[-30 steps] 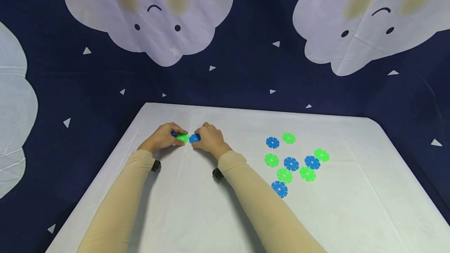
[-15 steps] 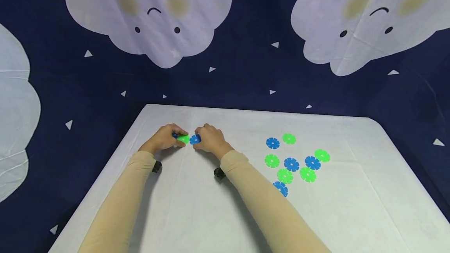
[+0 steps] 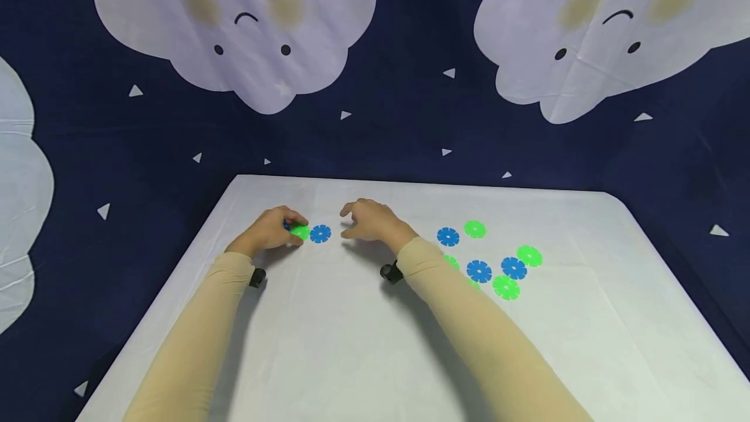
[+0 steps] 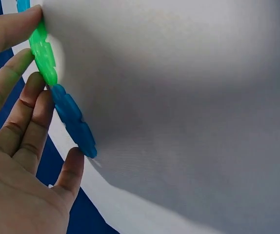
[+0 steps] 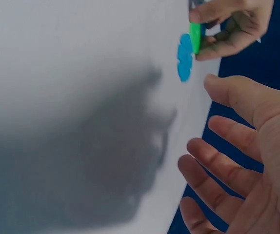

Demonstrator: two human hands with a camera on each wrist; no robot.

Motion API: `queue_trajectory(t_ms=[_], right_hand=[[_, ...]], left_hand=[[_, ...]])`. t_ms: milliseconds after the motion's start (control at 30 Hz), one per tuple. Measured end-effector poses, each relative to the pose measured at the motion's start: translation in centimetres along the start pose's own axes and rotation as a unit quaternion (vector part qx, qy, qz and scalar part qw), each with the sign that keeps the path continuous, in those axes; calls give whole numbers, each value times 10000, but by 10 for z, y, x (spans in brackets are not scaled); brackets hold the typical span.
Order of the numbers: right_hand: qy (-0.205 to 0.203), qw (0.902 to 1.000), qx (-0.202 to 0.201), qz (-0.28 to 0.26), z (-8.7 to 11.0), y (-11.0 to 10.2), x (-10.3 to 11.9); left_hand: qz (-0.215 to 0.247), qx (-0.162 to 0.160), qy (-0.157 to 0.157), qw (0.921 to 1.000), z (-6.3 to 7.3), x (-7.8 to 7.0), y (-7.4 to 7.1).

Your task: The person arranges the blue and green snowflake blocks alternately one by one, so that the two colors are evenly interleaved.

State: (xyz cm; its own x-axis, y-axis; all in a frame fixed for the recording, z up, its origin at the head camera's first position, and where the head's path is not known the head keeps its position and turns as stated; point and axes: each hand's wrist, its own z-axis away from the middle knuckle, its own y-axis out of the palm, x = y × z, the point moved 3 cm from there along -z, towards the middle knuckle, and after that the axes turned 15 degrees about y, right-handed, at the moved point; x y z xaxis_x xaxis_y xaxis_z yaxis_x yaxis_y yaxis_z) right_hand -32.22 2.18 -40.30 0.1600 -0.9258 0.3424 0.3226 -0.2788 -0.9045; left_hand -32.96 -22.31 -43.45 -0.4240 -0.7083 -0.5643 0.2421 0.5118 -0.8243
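In the head view my left hand (image 3: 266, 229) pinches a green notched building disc (image 3: 301, 232) between thumb and fingers at the table's far left. One blue disc (image 3: 286, 224) is mostly hidden inside that hand, at the green disc's left edge. At its right edge another blue disc (image 3: 320, 234) extends outside the grip, so the three form a row. The left wrist view shows the green disc (image 4: 43, 56) with blue at both ends. My right hand (image 3: 375, 221) hovers apart to the right, holding nothing, its fingers spread (image 5: 213, 165) in the right wrist view.
Several loose green and blue discs (image 3: 479, 271) lie on the white table (image 3: 328, 344) to the right. My right sleeve (image 3: 469, 318) covers part of that group. A dark blue cloth with clouds (image 3: 410, 129) hangs behind the table's far edge.
My right hand has let go of the blue disc beside the green one and moved right, its fingers opening. My left hand keeps its grip in nearly the same place.
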Motion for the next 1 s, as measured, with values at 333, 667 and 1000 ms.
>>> queue_trajectory(t_ms=[333, 667, 1000], right_hand=[[-53, 9989, 445, -111, 18, -29, -34], [-104, 9984, 521, -174, 36, -55, -75], [15, 9972, 680, -308, 57, -61, -112]], left_hand=[[-116, 257, 62, 9996, -8, -8, 5], [-163, 333, 246, 9990, -16, -17, 7], [37, 348, 408, 9986, -16, -24, 11]])
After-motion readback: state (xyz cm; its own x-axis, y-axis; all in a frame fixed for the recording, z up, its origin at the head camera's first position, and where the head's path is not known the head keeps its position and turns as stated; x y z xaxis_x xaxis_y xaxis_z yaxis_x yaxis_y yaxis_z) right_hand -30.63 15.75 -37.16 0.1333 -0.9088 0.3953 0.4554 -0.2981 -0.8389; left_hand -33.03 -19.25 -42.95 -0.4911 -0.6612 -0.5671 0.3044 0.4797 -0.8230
